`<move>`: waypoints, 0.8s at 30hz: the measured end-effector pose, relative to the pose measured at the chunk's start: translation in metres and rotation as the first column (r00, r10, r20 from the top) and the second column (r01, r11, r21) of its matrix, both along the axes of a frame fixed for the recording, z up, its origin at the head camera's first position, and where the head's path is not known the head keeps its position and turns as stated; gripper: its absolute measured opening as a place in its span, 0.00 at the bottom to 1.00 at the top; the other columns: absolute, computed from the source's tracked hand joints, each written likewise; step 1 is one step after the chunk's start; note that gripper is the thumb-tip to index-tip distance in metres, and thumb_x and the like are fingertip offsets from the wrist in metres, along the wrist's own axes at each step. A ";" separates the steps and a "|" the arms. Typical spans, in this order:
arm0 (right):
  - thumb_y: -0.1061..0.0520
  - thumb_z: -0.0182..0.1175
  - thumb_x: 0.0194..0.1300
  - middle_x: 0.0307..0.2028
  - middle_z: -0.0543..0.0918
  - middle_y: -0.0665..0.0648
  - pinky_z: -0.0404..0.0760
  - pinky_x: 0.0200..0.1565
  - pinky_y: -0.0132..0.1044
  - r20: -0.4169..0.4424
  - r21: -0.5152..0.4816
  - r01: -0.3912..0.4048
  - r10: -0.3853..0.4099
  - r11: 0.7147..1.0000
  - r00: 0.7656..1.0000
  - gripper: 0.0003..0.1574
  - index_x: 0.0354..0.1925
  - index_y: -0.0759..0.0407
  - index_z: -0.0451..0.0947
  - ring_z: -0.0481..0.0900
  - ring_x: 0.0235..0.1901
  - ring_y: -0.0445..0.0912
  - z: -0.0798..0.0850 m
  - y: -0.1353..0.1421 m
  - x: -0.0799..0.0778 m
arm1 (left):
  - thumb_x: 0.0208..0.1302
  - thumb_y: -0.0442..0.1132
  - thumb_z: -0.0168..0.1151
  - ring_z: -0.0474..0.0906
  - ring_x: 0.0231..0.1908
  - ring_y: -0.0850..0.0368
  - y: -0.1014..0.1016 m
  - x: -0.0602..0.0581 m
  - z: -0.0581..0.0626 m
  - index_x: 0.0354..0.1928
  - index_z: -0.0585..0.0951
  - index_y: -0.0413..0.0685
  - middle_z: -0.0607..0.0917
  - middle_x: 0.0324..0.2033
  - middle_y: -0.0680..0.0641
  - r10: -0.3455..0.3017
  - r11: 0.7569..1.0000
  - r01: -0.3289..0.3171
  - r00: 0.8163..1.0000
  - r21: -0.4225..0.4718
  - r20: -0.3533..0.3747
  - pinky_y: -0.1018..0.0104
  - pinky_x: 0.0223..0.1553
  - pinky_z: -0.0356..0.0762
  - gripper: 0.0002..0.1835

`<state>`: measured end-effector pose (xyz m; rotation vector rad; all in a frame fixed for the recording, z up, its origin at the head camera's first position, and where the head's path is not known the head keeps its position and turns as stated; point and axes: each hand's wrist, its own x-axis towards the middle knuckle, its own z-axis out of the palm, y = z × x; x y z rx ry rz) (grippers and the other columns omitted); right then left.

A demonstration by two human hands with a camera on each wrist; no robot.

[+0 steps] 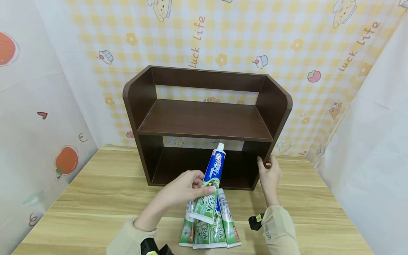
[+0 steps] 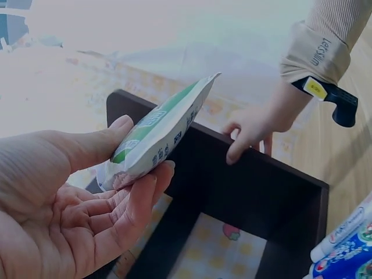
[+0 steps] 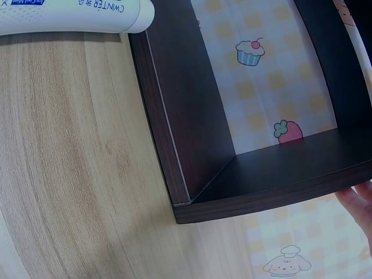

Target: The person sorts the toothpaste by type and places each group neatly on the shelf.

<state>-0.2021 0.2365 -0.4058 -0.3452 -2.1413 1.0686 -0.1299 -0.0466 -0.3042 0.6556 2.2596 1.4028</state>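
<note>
A blue and green toothpaste tube with a white cap is pinched between the thumb and fingers of my left hand, cap pointing up toward the shelf. In the left wrist view the same toothpaste tube shows its flat end. My right hand grips the right side panel of the dark brown two-tier shelf, thumb on the front edge. In the right wrist view only fingertips show at that panel. More toothpaste tubes lie fanned on the table below the held one, partly covered by it.
The shelf stands on a wood-grain table against a yellow checked backdrop. White cloth hangs at both sides. Both tiers' boards are bare where they show. In the right wrist view, a white toothpaste tube lies close to the shelf's front edge.
</note>
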 end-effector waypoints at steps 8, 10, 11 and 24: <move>0.52 0.59 0.60 0.37 0.80 0.66 0.74 0.41 0.50 -0.009 -0.005 -0.021 0.021 1.000 1.000 0.13 0.32 0.62 0.71 0.80 0.33 0.62 0.000 -0.001 -0.001 | 0.60 0.48 0.60 0.77 0.25 0.61 0.013 -0.010 0.016 0.46 0.72 0.36 0.82 0.28 0.47 -0.005 0.998 0.002 0.999 -0.063 -0.041 0.68 0.31 0.80 0.22; 0.53 0.59 0.60 0.36 0.80 0.66 0.75 0.39 0.50 -0.022 -0.004 -0.016 0.016 1.000 1.000 0.13 0.32 0.63 0.71 0.80 0.32 0.62 0.000 0.000 -0.001 | 0.60 0.48 0.60 0.77 0.25 0.60 0.018 -0.015 0.020 0.47 0.72 0.36 0.82 0.29 0.46 -0.012 0.997 0.008 0.999 -0.079 -0.050 0.67 0.32 0.81 0.23; 0.54 0.59 0.59 0.36 0.80 0.66 0.75 0.39 0.50 -0.029 -0.006 -0.011 0.011 1.000 1.000 0.13 0.31 0.63 0.71 0.80 0.31 0.62 0.000 0.000 -0.001 | 0.60 0.49 0.60 0.77 0.25 0.61 0.021 -0.017 0.021 0.47 0.72 0.37 0.82 0.29 0.46 -0.013 0.996 0.009 0.999 -0.086 -0.052 0.67 0.32 0.81 0.23; 0.53 0.60 0.59 0.36 0.81 0.65 0.75 0.35 0.47 -0.039 0.002 -0.007 0.007 1.000 0.999 0.13 0.30 0.63 0.71 0.80 0.30 0.61 0.000 -0.001 -0.002 | 0.60 0.48 0.59 0.80 0.23 0.58 0.046 -0.044 0.039 0.45 0.74 0.40 0.84 0.29 0.46 0.010 0.996 -0.012 1.000 -0.092 -0.029 0.67 0.31 0.81 0.19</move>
